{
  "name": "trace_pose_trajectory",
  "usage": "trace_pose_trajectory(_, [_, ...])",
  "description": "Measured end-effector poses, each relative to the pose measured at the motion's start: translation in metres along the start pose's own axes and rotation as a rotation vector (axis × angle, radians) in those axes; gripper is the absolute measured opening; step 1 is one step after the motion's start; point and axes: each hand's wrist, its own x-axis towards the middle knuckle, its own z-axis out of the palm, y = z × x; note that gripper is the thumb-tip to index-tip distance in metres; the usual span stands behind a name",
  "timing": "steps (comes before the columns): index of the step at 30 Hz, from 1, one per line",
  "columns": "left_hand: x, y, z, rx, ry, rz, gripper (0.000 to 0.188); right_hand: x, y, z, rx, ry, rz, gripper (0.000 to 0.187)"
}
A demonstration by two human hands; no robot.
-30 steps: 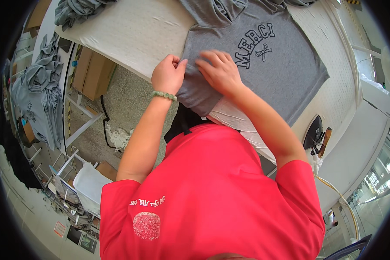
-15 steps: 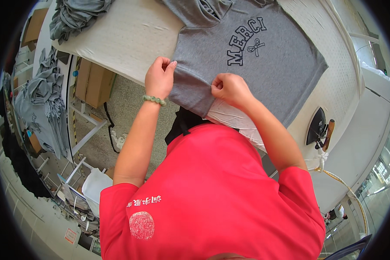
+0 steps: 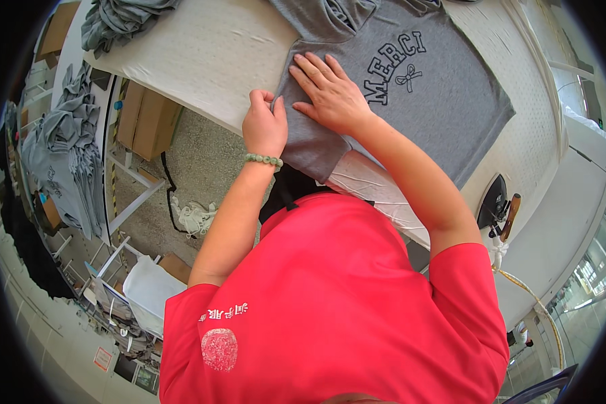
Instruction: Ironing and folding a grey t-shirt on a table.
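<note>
left hand [image 3: 265, 126] pinches the gray shirt [image 3: 444, 111], right hand [image 3: 335, 99] flat on it, iron [image 3: 493, 196] rightward, garment pile [image 3: 120, 25] leftward.

Remotely I observe one grey garment [image 3: 451, 114], dark-outlined lettering [image 3: 376, 90] and bow [image 3: 409, 79] on its face, spread mostly flat at one o'clock, folds [image 3: 340, 17] bunched toward twelve.

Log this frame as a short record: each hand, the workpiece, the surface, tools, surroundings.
left_hand: left hand, fingers closed on the garment's left edge
right_hand: right hand, open, palm down on the garment
workpiece: gray garment, spread out, dark lettering and bow outline
surface: table, pale cloth cover
tool: iron, brown handle, right of the garment, untouched
surroundings: gray fabric heap at far left; cardboard box below tabletop level
</note>
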Motion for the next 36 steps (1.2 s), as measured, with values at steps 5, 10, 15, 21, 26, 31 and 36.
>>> trace_pose_trajectory(5, [-0.003,-0.004,-0.004,0.006,-0.01,-0.035,0.026,0.002,0.007,0.015,-0.007,-0.143,-0.143,0.071])
trace_pose_trajectory(10, [-0.007,-0.007,-0.012,0.019,-0.062,-0.092,0.028,0.015,0.003,0.012,0.024,0.096,0.088,0.065])
trace_pose_trajectory(15, [0.0,0.002,-0.036,0.137,-0.214,-0.14,0.027,0.02,0.016,0.014,0.161,-0.077,-0.098,0.075])
trace_pose_trajectory(21, [0.087,0.093,-0.021,-0.074,-0.04,0.499,0.018,0.031,0.05,-0.01,0.247,0.021,-0.209,0.055])
trace_pose_trajectory(26, [0.213,0.18,0.066,-0.017,-0.261,0.603,0.019,0.056,0.172,-0.079,-0.047,0.081,0.068,0.006])
trace_pose_trajectory(31, [0.239,0.192,0.081,0.435,-0.57,0.398,0.031,0.114,0.289,-0.102,0.03,-0.014,0.231,0.017])
trace_pose_trajectory(36, [0.237,0.2,0.07,0.552,-0.646,0.303,0.031,0.152,0.307,-0.113,0.03,-0.402,0.203,0.014])
